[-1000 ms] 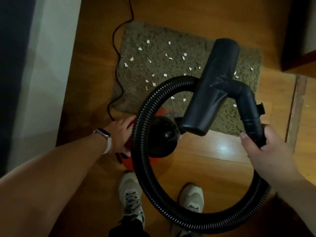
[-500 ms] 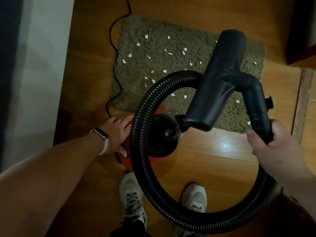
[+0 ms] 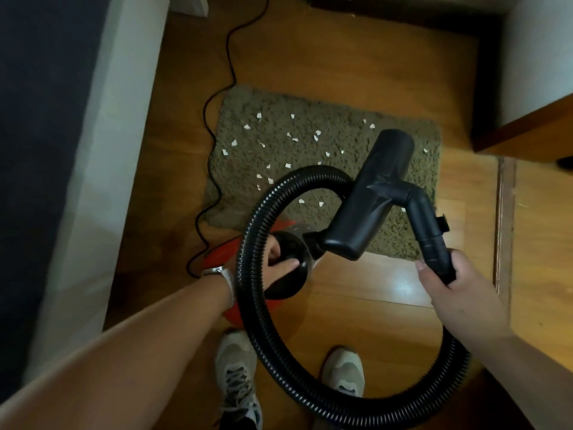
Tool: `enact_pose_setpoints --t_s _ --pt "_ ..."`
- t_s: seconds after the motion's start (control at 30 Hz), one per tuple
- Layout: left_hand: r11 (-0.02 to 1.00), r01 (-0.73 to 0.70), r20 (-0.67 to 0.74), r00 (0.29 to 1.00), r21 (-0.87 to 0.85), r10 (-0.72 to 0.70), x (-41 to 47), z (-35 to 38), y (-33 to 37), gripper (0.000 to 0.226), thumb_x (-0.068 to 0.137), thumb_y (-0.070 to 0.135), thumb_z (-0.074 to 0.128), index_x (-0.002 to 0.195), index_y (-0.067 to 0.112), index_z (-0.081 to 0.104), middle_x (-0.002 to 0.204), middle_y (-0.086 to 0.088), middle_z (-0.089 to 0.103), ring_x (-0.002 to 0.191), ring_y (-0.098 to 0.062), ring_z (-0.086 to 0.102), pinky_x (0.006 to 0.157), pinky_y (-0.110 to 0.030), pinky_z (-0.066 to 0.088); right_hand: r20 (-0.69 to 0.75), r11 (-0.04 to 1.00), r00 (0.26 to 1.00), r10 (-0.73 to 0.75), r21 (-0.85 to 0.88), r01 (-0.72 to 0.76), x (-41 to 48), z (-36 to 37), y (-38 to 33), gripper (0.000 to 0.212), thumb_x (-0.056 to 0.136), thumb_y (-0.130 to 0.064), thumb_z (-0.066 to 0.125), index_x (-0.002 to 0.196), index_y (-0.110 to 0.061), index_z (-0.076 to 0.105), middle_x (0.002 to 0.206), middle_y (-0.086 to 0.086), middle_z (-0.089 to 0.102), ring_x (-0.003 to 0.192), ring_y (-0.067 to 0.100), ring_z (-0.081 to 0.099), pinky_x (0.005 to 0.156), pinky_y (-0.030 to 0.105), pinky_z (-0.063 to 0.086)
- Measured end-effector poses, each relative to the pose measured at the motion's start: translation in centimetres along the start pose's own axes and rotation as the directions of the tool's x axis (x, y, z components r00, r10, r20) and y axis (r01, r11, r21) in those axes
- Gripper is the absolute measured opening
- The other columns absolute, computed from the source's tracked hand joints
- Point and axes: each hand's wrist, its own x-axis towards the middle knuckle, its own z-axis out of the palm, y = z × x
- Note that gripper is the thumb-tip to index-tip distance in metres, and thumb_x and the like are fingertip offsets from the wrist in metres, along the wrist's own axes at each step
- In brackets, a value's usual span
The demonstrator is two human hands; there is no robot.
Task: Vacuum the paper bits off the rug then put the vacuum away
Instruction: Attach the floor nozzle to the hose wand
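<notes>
A shaggy olive rug [image 3: 313, 128] lies on the wood floor, strewn with several white paper bits [image 3: 288, 165]. A red and black vacuum body [image 3: 217, 254] stands at the rug's near edge. My left hand [image 3: 276, 259] rests on its black top, fingers curled around the handle there, partly hidden by the ribbed black hose [image 3: 251, 231]. My right hand [image 3: 455, 287] grips the hose's rigid end tube. The wide black floor nozzle [image 3: 372, 193] is held up over the rug's right half.
A black power cord [image 3: 231, 76] snakes along the rug's left edge toward the far wall. A white wall [image 3: 105, 150] runs on the left. A wooden furniture corner [image 3: 527, 131] and a floor threshold strip [image 3: 504, 228] lie on the right. My two shoes [image 3: 238, 373] are below.
My left hand has shifted from the vacuum's red side onto its black top. The view has pulled back, showing more floor beyond the rug. The nozzle stays raised.
</notes>
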Motion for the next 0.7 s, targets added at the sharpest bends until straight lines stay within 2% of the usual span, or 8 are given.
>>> enact_pose_setpoints --t_s 0.03,0.07,0.13,0.17,0.27,0.4,0.6,0.7 --pt "0.998 0.059 0.009 0.998 -0.028 -0.059 0.2 0.1 0.3 0.033 0.086 0.035 0.072 0.097 0.009 0.055 0.088 0.006 0.052 0.08 -0.01 0.054 0.068 -0.008 0.04 -0.005 1.0 1.0 -0.008 -0.001 0.008 0.0 -0.2 0.0 0.021 0.093 -0.052 0.055 0.086 -0.033 0.049 0.062 0.011 0.061 0.053 0.025 0.061 0.049 0.034 0.047" --pt "0.992 0.119 0.091 0.989 -0.033 -0.116 0.4 0.0 0.4 0.037 0.089 0.039 0.067 0.106 0.009 0.055 0.096 0.001 0.056 0.089 -0.017 0.059 0.072 -0.01 0.042 -0.01 1.0 1.0 -0.018 -0.001 0.018 -0.1 -0.4 0.0 0.021 0.093 -0.05 0.056 0.086 -0.032 0.049 0.062 0.012 0.06 0.053 0.026 0.06 0.049 0.034 0.046" --pt "0.969 0.24 0.296 0.923 0.062 -0.247 0.3 -0.1 0.2 0.051 0.095 0.046 0.054 0.129 0.008 0.054 0.123 -0.006 0.058 0.118 -0.025 0.055 0.092 -0.021 0.041 -0.016 0.999 0.999 -0.032 0.004 0.032 -0.1 -0.7 0.0 0.019 0.093 -0.048 0.057 0.087 -0.03 0.051 0.062 0.012 0.06 0.054 0.027 0.06 0.048 0.033 0.045" --pt "0.961 0.263 0.322 0.906 0.084 -0.275 0.0 -0.2 -0.1 0.056 0.096 0.05 0.05 0.132 0.007 0.054 0.13 -0.009 0.057 0.123 -0.025 0.052 0.098 -0.026 0.039 -0.024 0.999 0.999 -0.038 0.006 0.038 -0.1 -0.8 -0.1 0.019 0.092 -0.048 0.058 0.087 -0.03 0.051 0.062 0.012 0.06 0.054 0.026 0.06 0.047 0.033 0.045" --pt "0.951 0.31 0.23 0.925 0.002 -0.302 -0.7 -1.0 -1.1 0.065 0.092 0.059 0.049 0.127 0.005 0.059 0.126 -0.01 0.061 0.119 -0.025 0.056 0.103 -0.036 0.044 -0.057 0.997 0.996 -0.072 -0.009 0.072 -0.2 -0.9 -0.1 0.019 0.092 -0.047 0.059 0.087 -0.031 0.051 0.061 0.012 0.06 0.053 0.026 0.06 0.048 0.036 0.047" --pt "0.911 0.405 0.063 0.914 -0.076 -0.401 -1.9 -3.2 -2.0 0.073 0.093 0.058 0.049 0.141 0.003 0.045 0.143 -0.013 0.049 0.131 -0.027 0.046 0.11 -0.035 0.034 -0.061 0.995 0.993 -0.103 -0.024 0.102 -0.8 -0.6 -0.8 0.021 0.092 -0.047 0.058 0.086 -0.029 0.05 0.059 0.012 0.06 0.052 0.027 0.059 0.047 0.033 0.044" --pt "0.853 0.51 -0.091 0.849 -0.115 -0.52 -4.0 -7.0 -5.5 0.078 0.091 0.068 0.04 0.131 0.003 0.054 0.131 -0.016 0.057 0.122 -0.032 0.053 0.104 -0.043 0.042 -0.069 0.993 0.991 -0.117 0.015 0.118 -0.8 0.7 -3.5 0.024 0.093 -0.048 0.056 0.082 -0.028 0.046 0.059 0.018 0.061 0.05 0.034 0.059 0.046 0.038 0.047" --pt "0.815 0.555 -0.115 0.81 -0.166 -0.575 -4.5 -8.4 -7.2 0.098 0.077 0.085 0.034 0.131 0.007 0.055 0.13 -0.015 0.058 0.121 -0.033 0.053 0.106 -0.046 0.04 -0.056 0.988 0.987 -0.151 0.008 0.152 -0.3 1.6 -4.5 0.026 0.093 -0.047 0.057 0.082 -0.027 0.046 0.06 0.017 0.062 0.049 0.031 0.059 0.046 0.035 0.045"
